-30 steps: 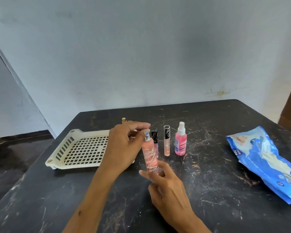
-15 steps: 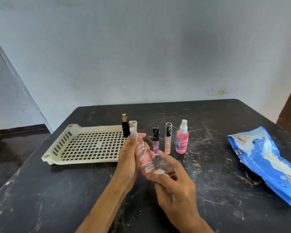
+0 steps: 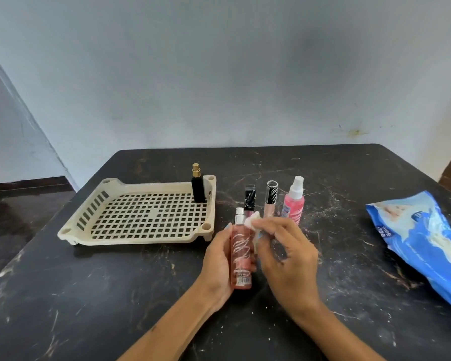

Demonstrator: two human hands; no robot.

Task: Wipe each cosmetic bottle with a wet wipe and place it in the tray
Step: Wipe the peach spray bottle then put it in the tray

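Both forearms are bare, with no sleeves, watch or rings showing. The left hand [image 3: 219, 259] has light blue nail polish; the right hand [image 3: 287, 256] likewise.

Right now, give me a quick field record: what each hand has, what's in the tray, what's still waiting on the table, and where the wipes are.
left hand: grip closed around the peach spray bottle, held upright above the table
right hand: presses a white wet wipe against the bottle's upper side
tray: one black bottle with gold sprayer, upright in the far right corner
waiting on table: black-capped tube, striped-cap tube, pink spray bottle
wipes pack: blue, lying flat at right
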